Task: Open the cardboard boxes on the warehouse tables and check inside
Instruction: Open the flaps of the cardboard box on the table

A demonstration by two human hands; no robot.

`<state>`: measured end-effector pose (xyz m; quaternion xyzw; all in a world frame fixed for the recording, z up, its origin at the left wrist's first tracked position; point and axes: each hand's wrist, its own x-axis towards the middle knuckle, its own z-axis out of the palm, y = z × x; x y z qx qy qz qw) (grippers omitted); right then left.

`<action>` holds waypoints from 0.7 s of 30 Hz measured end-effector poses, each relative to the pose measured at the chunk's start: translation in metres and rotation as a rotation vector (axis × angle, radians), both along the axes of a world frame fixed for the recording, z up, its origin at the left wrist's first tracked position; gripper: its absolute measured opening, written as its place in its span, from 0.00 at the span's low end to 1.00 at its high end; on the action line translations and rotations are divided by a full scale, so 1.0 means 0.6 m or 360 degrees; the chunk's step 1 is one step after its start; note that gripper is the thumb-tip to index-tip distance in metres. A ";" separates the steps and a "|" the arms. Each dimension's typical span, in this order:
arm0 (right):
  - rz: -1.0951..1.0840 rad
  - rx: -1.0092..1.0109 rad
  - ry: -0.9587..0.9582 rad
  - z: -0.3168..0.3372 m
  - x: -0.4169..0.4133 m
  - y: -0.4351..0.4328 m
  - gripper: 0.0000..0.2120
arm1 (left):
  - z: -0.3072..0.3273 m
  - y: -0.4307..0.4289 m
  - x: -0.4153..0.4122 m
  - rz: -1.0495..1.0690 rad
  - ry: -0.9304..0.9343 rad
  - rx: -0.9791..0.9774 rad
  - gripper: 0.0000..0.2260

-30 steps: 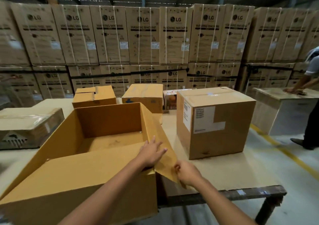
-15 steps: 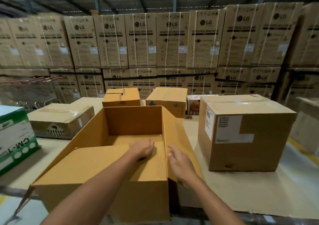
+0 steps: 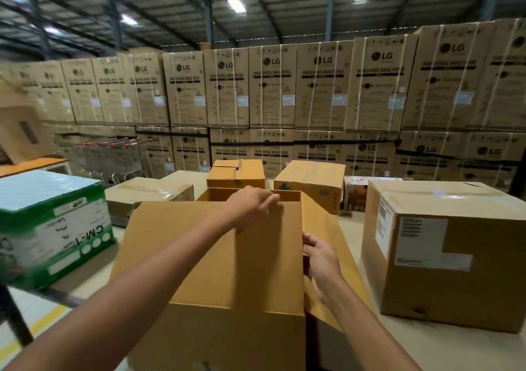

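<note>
Brown cardboard box (image 3: 227, 336): at the near edge of the table (image 3: 427, 348), front and centre, top open only along the far side.
Near flap (image 3: 216, 256): raised and leaning over the opening, hiding nearly all of the inside.
Right flap (image 3: 330, 222): splayed outward to the right, down towards the table.
Left hand (image 3: 253, 205): on the top edge of the near flap, fingers bent over that edge and holding it.
Right hand (image 3: 321, 259): at the right edge of the near flap, fingertips against the cardboard; grip or plain touch cannot be told.
Large sealed box (image 3: 444, 256): just beside the right flap, taped shut, white labels on two faces.
Green-and-white carton (image 3: 48, 228): near the left, marked "CM-1" upside down, blurred.
Flat taped box (image 3: 148, 194): behind and to the left, low, under clear tape.
Small brown box (image 3: 236, 172): directly behind, flaps closed.
Taped brown box (image 3: 310, 180): behind and to the right, tilted.
Printed carton (image 3: 355, 197): between the taped brown box and the large sealed box.
Stacked cartons (image 3: 270, 91): across the back in two tiers, printed "LG" and "WASHING MACHINE".
Trolleys (image 3: 108, 157): far left, nested in front of the stacked cartons.
</note>
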<state>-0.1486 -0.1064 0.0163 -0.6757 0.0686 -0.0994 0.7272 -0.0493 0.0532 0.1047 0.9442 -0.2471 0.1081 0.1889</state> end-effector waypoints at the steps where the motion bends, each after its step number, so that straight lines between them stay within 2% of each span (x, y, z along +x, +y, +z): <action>1: 0.0067 0.0139 0.0072 0.007 -0.001 0.000 0.12 | 0.024 0.010 -0.012 -0.0026 0.0069 -0.0043 0.19; 3: 0.0231 0.0252 0.0170 0.015 -0.004 0.001 0.15 | 0.071 0.023 -0.039 -0.0102 0.0210 -0.0023 0.17; 6: 0.0403 0.0182 0.0216 0.008 -0.019 0.012 0.18 | 0.114 0.039 -0.088 -0.0243 0.0294 0.0128 0.16; 9: 0.0662 0.0225 0.0269 -0.001 -0.030 0.023 0.20 | 0.128 0.065 -0.134 -0.0379 0.0406 0.0101 0.17; 13: 0.0829 0.0015 0.0252 -0.020 -0.032 0.024 0.11 | 0.130 0.092 -0.176 -0.0549 0.0636 0.0071 0.10; 14: 0.0830 -0.0032 0.0196 -0.024 -0.036 0.022 0.10 | 0.128 0.096 -0.183 -0.0575 0.0682 0.0078 0.12; 17: 0.0788 -0.0185 -0.0053 -0.027 -0.059 0.013 0.12 | 0.114 0.114 -0.198 -0.0605 0.0882 0.0114 0.34; 18: 0.0824 -0.0222 -0.0122 -0.030 -0.067 0.008 0.12 | 0.109 0.119 -0.203 -0.0587 0.0916 0.0153 0.34; 19: 0.0867 -0.0257 -0.0183 -0.029 -0.076 0.006 0.15 | 0.105 0.120 -0.211 -0.0543 0.0939 0.0201 0.31; 21: 0.0926 -0.0325 -0.0257 -0.027 -0.092 0.002 0.37 | 0.097 0.122 -0.228 -0.0484 0.0969 0.0281 0.29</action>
